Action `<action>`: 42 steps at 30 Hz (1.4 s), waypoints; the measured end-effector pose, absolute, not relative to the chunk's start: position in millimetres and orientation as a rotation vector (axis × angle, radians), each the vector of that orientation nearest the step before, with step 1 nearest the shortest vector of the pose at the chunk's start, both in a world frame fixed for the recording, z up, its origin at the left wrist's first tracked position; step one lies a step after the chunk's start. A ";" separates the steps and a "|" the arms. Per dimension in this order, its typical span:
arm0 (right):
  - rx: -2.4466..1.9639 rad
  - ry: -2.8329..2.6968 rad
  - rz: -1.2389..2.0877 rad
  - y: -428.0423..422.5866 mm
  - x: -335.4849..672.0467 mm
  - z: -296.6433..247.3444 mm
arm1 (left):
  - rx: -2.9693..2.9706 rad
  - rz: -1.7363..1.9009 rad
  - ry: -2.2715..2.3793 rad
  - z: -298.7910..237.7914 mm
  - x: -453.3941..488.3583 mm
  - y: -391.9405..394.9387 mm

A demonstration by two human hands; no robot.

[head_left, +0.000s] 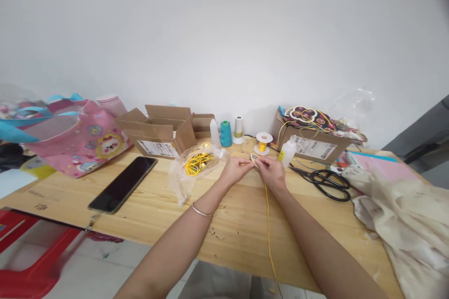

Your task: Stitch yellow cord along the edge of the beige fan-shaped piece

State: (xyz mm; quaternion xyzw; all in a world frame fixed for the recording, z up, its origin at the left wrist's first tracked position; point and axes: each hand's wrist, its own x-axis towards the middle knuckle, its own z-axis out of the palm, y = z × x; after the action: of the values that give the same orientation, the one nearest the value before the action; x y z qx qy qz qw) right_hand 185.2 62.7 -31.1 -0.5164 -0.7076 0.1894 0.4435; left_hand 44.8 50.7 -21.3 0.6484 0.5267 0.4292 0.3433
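Over the middle of the table, my left hand (pixel 235 171) is closed in a pinch, with a bit of yellow cord showing at its fingers. My right hand (pixel 272 173) meets it fingertip to fingertip and grips a small pale tag with dark markings (pixel 253 157). From under the right hand, yellow cord (pixel 268 229) hangs down across the table and past its front edge. Just behind the hands stands a white spool of yellow cord (pixel 262 145). A clear squeeze bottle (pixel 288 150) is beside the right hand. The fingers partly hide the tag.
Left of the hands lies a plastic bag of yellow cord (pixel 198 164), then a phone (pixel 122 185). Black scissors (pixel 328 182) and cream cloth (pixel 403 219) lie right. Cardboard boxes (pixel 159 124), a teal thread cone (pixel 226 134) and a pink bag (pixel 82 138) stand behind.
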 end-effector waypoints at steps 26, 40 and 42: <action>-1.437 -1.782 0.446 60.7 187.2 -26.4 | 1.703 1.100 1.443 -28.3 42.3 54.0; -1.345 -1.777 0.462 61.6 186.4 -30.7 | 1.557 1.132 1.283 -29.0 43.6 54.3; -1.315 -1.809 0.439 62.5 185.0 -29.5 | 1.553 1.123 1.289 -27.6 44.3 53.0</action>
State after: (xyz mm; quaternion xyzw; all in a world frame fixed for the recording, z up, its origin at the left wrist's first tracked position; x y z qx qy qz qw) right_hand 185.0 62.5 -29.5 -0.5240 -0.7211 0.1750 0.4181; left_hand 44.3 53.0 -27.6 0.6150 0.5106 0.4446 0.4042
